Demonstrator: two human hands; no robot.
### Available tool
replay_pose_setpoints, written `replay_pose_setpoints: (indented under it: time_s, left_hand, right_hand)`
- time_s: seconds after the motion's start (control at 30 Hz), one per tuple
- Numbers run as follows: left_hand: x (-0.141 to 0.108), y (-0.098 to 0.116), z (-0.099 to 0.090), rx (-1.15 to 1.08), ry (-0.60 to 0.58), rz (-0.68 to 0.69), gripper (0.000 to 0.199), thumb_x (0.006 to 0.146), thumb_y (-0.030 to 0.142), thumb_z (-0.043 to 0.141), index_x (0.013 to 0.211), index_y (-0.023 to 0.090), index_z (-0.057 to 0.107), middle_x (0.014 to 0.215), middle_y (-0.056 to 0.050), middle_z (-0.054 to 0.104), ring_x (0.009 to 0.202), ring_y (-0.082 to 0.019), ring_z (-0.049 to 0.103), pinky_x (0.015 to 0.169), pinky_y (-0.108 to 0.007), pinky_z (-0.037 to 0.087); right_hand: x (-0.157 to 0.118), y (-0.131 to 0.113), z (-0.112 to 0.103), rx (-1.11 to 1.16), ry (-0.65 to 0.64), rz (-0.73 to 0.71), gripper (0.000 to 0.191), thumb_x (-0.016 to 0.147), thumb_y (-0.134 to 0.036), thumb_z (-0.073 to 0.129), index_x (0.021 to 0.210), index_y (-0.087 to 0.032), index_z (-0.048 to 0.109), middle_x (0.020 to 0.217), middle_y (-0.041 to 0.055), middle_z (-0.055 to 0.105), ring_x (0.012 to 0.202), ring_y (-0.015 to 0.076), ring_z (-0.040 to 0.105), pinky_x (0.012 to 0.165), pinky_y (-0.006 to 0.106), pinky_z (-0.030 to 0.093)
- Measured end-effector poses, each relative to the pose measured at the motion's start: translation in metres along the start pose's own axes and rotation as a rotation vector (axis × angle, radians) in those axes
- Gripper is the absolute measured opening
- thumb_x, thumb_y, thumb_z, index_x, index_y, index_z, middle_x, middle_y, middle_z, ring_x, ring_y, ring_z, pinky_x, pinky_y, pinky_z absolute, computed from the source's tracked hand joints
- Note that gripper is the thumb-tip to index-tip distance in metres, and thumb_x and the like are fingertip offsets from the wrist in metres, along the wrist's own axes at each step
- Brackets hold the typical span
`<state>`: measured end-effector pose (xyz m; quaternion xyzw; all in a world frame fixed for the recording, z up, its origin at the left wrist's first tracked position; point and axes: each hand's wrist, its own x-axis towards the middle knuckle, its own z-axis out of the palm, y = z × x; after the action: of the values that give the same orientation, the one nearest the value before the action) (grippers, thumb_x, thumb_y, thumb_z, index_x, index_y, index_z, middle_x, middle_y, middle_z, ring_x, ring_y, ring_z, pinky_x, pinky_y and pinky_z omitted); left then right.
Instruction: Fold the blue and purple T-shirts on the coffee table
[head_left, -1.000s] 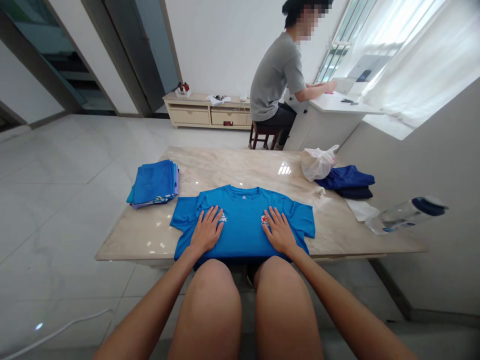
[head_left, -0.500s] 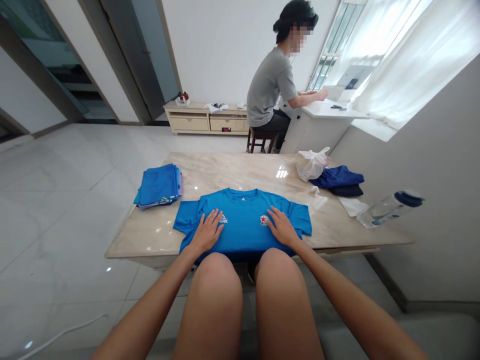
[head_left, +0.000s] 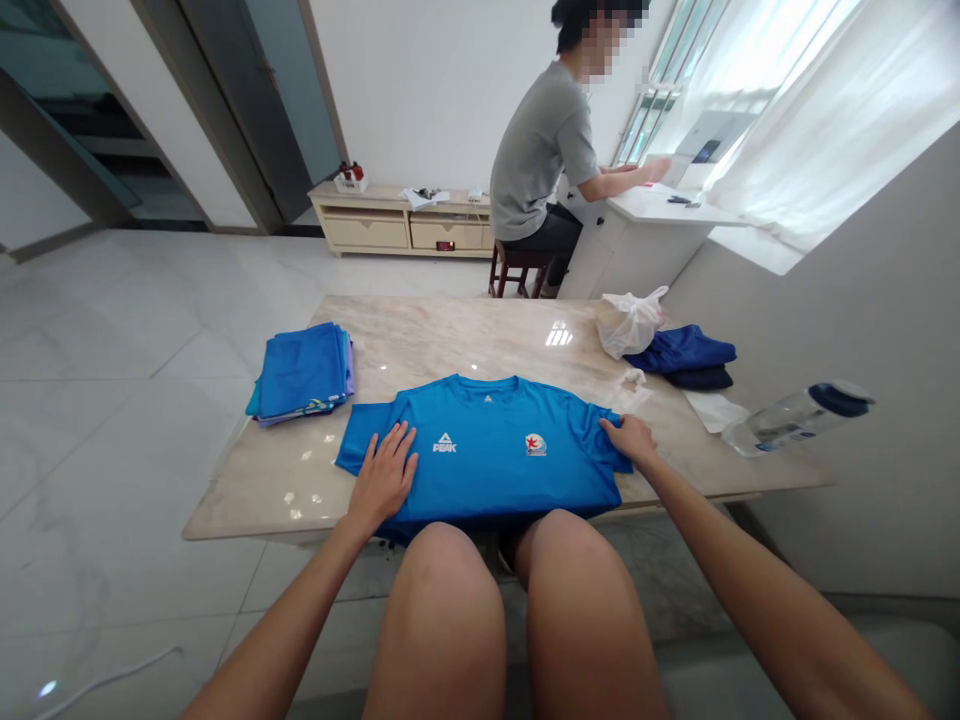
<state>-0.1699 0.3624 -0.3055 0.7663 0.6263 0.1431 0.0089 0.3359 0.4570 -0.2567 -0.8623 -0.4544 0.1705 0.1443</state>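
A blue T-shirt (head_left: pixel 487 450) lies spread on the marble-patterned table, collar away from me, its lower part going over the near edge. White lettering and a small round emblem show on its chest. My left hand (head_left: pixel 384 475) rests on the shirt near the left sleeve, fingers apart and nothing held. My right hand (head_left: pixel 630 438) is at the right sleeve, its fingers pinching the sleeve fabric, which is wrinkled there.
A folded stack of clothes (head_left: pixel 304 370) sits at the table's left (head_left: pixel 217 500). On the right are a plastic bag (head_left: pixel 630 320), dark blue cloth (head_left: pixel 682 352), tissue (head_left: pixel 716 410) and a tilted-looking water bottle (head_left: pixel 799 418). A person (head_left: pixel 536 150) sits at a white desk (head_left: pixel 660 205) beyond.
My right hand has moved right from the chest emblem and taken hold of the sleeve. My left hand has slid left off the lettering. The view has shifted slightly.
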Motion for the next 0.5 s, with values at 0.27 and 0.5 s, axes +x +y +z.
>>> replay_pose_setpoints:
  time_s: [0.27,0.5]
  left_hand:
    - [0.005,0.007,-0.012,-0.062,-0.031,-0.023,0.065,0.113,0.04,0.031,0.167,0.014,0.058,0.178,-0.017,0.05,0.169,-0.034,0.044,0.142,-0.063,0.027]
    - [0.007,0.013,-0.018,-0.095,-0.049,-0.043,0.067,0.113,0.038,0.03,0.167,0.009,0.057,0.179,-0.018,0.048,0.17,-0.033,0.041,0.143,-0.06,0.023]
  right_hand:
    - [-0.007,-0.015,-0.026,0.062,0.068,-0.112,0.043,0.101,-0.037,0.072,0.134,-0.01,0.076,0.118,0.0165,0.083,0.109,0.0298,0.078,0.091,0.035,0.061]
    - [-0.034,-0.05,-0.054,-0.175,0.151,-0.4,0.03,0.109,-0.038,0.067,0.127,-0.019,0.082,0.123,0.018,0.083,0.121,0.0368,0.075,0.106,0.045,0.056]
